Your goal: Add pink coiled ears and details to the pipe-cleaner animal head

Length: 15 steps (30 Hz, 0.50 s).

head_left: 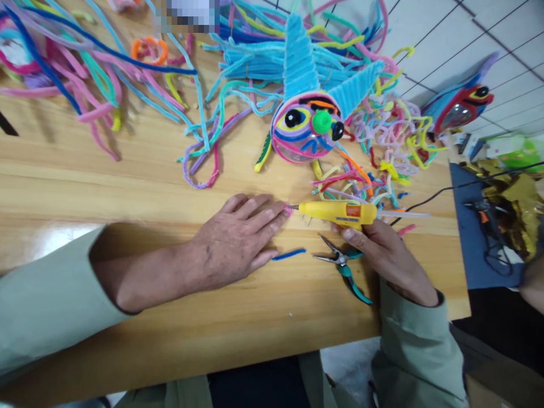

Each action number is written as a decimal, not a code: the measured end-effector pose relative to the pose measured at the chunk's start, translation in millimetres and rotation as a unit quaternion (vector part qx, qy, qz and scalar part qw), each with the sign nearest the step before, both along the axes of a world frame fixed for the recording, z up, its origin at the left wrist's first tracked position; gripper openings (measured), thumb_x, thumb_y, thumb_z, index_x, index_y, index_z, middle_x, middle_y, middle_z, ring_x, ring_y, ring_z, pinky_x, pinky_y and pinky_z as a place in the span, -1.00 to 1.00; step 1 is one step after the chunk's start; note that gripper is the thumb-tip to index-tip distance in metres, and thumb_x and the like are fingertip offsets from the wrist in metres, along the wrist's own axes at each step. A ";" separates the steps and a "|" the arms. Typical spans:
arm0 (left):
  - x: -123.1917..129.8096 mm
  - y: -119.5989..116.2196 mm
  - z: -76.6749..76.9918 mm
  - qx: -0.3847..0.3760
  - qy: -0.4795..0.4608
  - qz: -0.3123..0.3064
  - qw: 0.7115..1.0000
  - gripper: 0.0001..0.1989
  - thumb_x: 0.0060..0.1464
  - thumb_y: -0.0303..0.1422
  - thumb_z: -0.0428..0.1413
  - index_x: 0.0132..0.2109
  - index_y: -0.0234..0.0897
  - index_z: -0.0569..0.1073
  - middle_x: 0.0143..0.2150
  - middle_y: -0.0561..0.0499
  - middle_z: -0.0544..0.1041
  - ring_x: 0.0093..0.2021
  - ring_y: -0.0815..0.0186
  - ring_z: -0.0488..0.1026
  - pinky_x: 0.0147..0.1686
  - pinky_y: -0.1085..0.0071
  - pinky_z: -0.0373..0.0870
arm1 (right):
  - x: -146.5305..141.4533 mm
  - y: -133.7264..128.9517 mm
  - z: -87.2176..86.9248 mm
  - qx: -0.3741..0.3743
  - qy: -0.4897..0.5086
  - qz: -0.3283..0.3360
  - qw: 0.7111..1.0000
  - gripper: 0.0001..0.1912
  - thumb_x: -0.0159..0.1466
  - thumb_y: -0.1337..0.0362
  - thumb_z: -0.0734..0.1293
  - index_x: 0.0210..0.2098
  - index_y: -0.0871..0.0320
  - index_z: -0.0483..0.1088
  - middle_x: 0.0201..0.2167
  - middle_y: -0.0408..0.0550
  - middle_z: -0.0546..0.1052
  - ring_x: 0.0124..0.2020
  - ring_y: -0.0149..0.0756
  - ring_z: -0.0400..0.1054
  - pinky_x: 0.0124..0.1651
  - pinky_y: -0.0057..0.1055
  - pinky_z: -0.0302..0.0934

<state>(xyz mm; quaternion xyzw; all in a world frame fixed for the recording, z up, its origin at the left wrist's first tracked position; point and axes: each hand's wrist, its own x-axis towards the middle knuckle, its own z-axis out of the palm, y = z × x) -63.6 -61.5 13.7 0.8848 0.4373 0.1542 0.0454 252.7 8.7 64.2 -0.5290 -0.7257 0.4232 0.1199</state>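
My left hand (242,241) lies on the wooden table, its fingertips pressing a small pink piece (289,211). My right hand (389,249) is wrapped round a yellow glue gun (335,212), whose metal tip points left and meets the pink piece at my left fingertips. A short blue pipe cleaner (289,254) lies beside my left thumb. Between the hands, nearer the front edge, rest green-handled pliers (345,266) with their jaws apart. Beyond them stands a round decorated figure (304,127) with blue ears, black eyes and a green nose.
Loose pipe cleaners (140,85) cover the back left, with a blue bundle (255,62) at the back. Curled scraps (382,133) lie behind the glue gun. Its black cord (459,185) runs right, past a second figure (459,107). Part of a person's arm (533,286) shows at the right edge.
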 end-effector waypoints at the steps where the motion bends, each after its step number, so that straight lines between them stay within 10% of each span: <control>1: 0.1 0.0 0.2 -0.004 0.001 0.001 1.000 -0.45 0.53 -0.17 0.11 0.49 -0.35 0.46 0.46 -0.26 0.54 0.45 -0.11 0.42 0.36 -0.01 0.37 | -0.3 -0.5 0.7 0.003 0.007 -0.005 1.000 -0.50 0.42 -0.29 0.42 -0.03 -0.03 0.69 -0.17 -0.04 0.73 -0.11 0.01 0.61 -0.06 -0.12 0.54; 15: -0.2 -0.8 -3.2 -0.004 -0.009 0.001 1.000 -0.45 0.51 -0.19 0.13 0.50 -0.30 0.44 0.48 -0.25 0.53 0.46 -0.12 0.41 0.37 -0.03 0.38 | 4.1 -1.7 -0.7 0.020 0.027 -0.014 0.999 -0.53 0.43 -0.27 0.42 -0.03 -0.04 0.68 -0.17 -0.05 0.72 -0.12 -0.02 0.60 -0.05 -0.14 0.51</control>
